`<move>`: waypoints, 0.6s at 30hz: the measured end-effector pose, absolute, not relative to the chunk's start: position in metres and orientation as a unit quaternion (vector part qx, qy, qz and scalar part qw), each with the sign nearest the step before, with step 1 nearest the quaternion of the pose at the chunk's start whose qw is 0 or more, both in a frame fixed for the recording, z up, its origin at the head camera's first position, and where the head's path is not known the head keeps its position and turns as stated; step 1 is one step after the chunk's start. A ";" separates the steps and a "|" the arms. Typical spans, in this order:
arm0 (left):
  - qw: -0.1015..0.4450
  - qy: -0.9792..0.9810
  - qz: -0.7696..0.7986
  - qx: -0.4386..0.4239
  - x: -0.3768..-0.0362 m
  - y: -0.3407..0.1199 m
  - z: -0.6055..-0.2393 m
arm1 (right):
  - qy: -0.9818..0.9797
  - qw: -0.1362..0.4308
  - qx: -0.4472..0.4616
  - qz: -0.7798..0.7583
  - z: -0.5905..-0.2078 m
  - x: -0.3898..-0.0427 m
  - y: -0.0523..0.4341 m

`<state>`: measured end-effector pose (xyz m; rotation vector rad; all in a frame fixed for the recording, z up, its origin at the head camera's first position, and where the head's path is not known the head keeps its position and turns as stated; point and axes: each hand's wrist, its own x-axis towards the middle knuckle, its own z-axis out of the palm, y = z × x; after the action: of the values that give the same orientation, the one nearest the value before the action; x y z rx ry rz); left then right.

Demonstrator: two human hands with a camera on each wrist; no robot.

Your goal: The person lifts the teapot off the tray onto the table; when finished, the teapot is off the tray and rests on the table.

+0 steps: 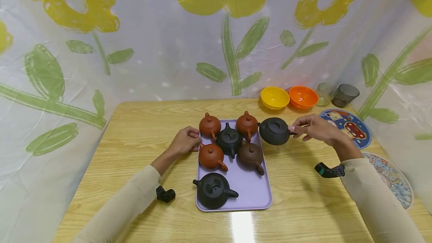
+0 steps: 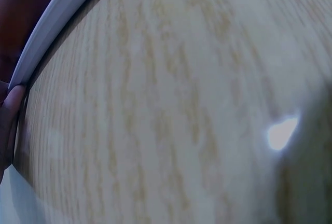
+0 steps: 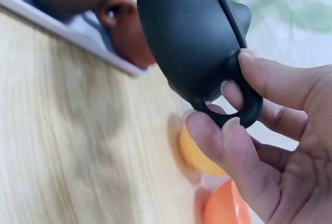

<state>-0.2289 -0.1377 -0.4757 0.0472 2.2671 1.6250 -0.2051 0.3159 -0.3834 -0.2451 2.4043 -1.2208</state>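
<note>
Our right hand point(image 1: 315, 128) pinches the black teapot point(image 1: 275, 131) by its handle, aloft just off the tray point(image 1: 251, 192), while our left hand's fingers point(image 1: 193, 138) curl against the tray's edge. With so slim a pinch, the pot could swing and knock the five teapots beside our fingers: three red-brown, two black there.

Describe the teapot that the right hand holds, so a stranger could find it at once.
Look at the lilac tray on the wooden table. Beside its far right corner, the right hand pinches the handle of a black teapot. It alone is off the tray.
</note>
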 end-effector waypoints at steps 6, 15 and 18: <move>0.172 0.794 0.582 0.014 -0.227 -0.136 -0.477 | 0.867 0.227 -0.062 -0.439 -0.396 -0.229 0.330; 0.155 0.800 0.580 0.013 -0.231 -0.135 -0.488 | 0.869 0.226 -0.036 -0.439 -0.421 -0.252 0.339; 0.151 0.800 0.581 0.012 -0.231 -0.136 -0.489 | 0.869 0.221 -0.030 -0.441 -0.426 -0.258 0.337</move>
<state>-0.2309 -0.1364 -0.4886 0.0332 2.2966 1.6686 -0.2580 0.3368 -0.4259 -0.0816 2.4035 -1.2201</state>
